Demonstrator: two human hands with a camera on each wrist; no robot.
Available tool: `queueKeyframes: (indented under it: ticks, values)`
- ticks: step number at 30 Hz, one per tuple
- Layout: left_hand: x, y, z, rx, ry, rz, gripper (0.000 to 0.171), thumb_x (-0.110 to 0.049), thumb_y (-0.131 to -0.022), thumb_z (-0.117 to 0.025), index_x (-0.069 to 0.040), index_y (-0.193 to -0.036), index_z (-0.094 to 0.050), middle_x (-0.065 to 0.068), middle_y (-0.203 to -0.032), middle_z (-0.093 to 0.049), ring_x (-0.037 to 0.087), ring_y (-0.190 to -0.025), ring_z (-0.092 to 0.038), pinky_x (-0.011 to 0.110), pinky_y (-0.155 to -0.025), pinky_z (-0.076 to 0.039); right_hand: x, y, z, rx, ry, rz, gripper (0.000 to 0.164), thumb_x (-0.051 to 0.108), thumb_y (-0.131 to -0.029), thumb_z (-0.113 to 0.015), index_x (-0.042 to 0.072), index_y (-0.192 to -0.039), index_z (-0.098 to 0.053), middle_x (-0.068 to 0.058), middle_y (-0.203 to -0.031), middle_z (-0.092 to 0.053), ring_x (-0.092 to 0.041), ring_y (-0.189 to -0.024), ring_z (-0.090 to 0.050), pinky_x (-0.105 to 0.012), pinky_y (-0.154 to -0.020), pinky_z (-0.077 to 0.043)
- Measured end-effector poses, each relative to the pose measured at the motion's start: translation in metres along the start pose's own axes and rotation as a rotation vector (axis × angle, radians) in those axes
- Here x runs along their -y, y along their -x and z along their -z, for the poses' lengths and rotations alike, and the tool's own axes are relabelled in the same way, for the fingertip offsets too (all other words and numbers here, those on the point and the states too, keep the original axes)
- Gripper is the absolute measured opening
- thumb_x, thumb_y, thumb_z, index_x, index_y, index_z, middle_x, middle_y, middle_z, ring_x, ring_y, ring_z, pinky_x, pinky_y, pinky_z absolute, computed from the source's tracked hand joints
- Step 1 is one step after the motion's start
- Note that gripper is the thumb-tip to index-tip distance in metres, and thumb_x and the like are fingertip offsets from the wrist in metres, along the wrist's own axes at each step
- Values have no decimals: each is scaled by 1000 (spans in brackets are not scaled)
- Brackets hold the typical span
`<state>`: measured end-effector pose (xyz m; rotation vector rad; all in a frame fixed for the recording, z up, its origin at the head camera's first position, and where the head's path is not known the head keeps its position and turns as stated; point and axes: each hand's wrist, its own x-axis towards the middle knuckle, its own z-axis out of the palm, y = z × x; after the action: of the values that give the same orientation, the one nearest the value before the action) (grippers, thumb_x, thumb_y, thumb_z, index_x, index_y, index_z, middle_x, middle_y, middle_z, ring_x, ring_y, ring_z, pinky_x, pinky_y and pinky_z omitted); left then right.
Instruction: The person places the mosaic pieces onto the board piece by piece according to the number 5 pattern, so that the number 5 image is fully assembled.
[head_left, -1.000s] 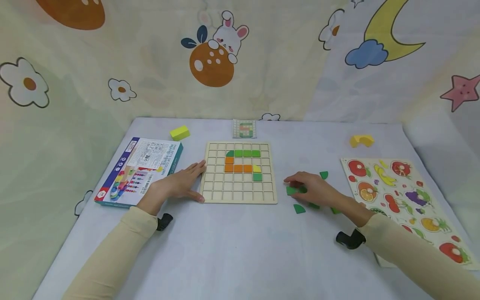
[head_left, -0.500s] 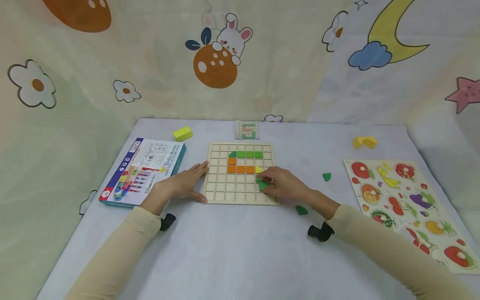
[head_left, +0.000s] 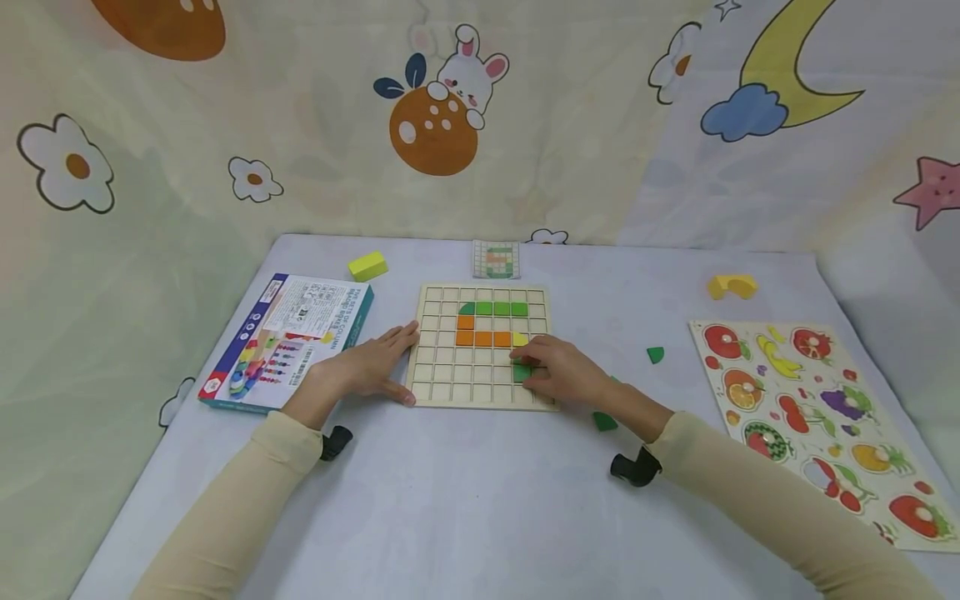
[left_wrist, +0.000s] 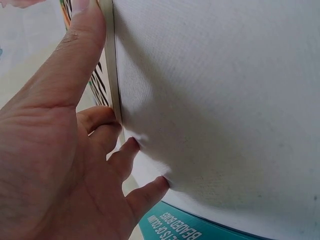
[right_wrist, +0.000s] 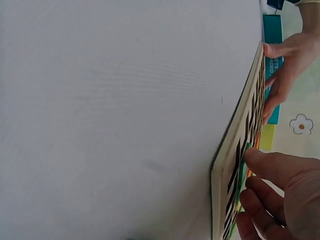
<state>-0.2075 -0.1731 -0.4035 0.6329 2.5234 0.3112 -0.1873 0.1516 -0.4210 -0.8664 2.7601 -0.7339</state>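
A wooden grid board (head_left: 442,392) lies on the table, bearing a row of green square tiles (head_left: 501,309), several orange tiles (head_left: 483,337) and a yellow tile (head_left: 519,339). My left hand (head_left: 363,367), fingers spread and fairly straight, rests against the board's left edge. In the left wrist view its thumb (left_wrist: 70,60) lies along that edge. Over the board's right side, my right hand (head_left: 566,371) pinches a green tile (head_left: 521,372) just below the yellow one. The right fingertips partly cover this tile. Loose green quarter-round pieces (head_left: 604,422) lie right of the board, some behind the wrist.
A small pattern card (head_left: 497,260) lies behind the board. At left are a boxed toy set (head_left: 292,337) and a yellow-green block (head_left: 367,267). A yellow arch block (head_left: 732,287) and a fruit picture board (head_left: 810,425) are at right.
My right hand has moved left from the loose green pieces onto the board, bringing a green tile. My left hand stays at the board's edge. The head view has shifted slightly.
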Motion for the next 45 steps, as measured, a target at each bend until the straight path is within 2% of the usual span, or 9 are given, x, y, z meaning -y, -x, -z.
queueKeyframes:
  ticks: [6,14,19,25,32,37,40,45]
  values:
    - [-2,-1,0,5,4,13,111,-47,-77,-76,-9,-157,-10,7,-165,4,34,-152,-3,56,-120,-17,-12,17,19,-21,5,-88,43,15,-85,-73,11,-127,-63,-3,-111,-65,-17,-98,-59,-35,-86,-54]
    - [1,-2,0,3,22,12,111,-48,-77,-76,-9,-157,-9,9,-165,3,34,-152,-2,57,-120,-16,-53,61,44,-67,-11,-166,44,11,-84,-73,6,-127,-61,-8,-108,-67,-23,-98,-60,-44,-89,-55]
    - [2,0,1,2,29,16,111,-47,-77,-76,-8,-157,-9,10,-165,3,34,-151,-2,57,-120,-15,-67,80,46,-60,12,-174,46,14,-83,-76,5,-126,-61,-5,-103,-66,-20,-95,-59,-42,-87,-54]
    - [3,-1,1,-3,15,11,111,-48,-76,-77,-8,-156,-10,10,-165,3,35,-151,-3,58,-120,-16,-71,87,37,-72,-30,-166,50,20,-82,-78,6,-126,-61,-3,-104,-66,-18,-94,-59,-36,-84,-55]
    - [1,-2,-1,-2,3,-7,110,-47,-78,-76,-7,-156,-10,10,-165,4,36,-151,-4,58,-120,-16,-64,79,29,-88,-29,-161,45,9,-83,-74,6,-126,-61,-5,-107,-66,-19,-95,-59,-39,-85,-56]
    - [2,-2,0,-5,-4,4,111,-47,-77,-76,-8,-156,-10,9,-165,5,35,-151,-4,58,-120,-16,-38,55,23,-74,-38,-136,46,11,-83,-74,8,-128,-61,-4,-107,-65,-19,-96,-59,-40,-88,-56]
    - [2,-2,0,-4,-4,0,111,-47,-77,-76,-7,-156,-10,10,-165,5,36,-151,-4,59,-119,-17,-16,36,17,-52,-40,-85,46,12,-82,-75,8,-127,-62,-3,-106,-66,-18,-96,-59,-36,-86,-55]
    - [2,-2,-1,0,-2,-7,111,-48,-77,-75,-7,-156,-10,10,-165,4,37,-151,-5,59,-119,-18,13,9,2,-3,-40,54,41,9,-83,-72,6,-123,-64,-2,-102,-67,-17,-93,-57,-31,-83,-53]
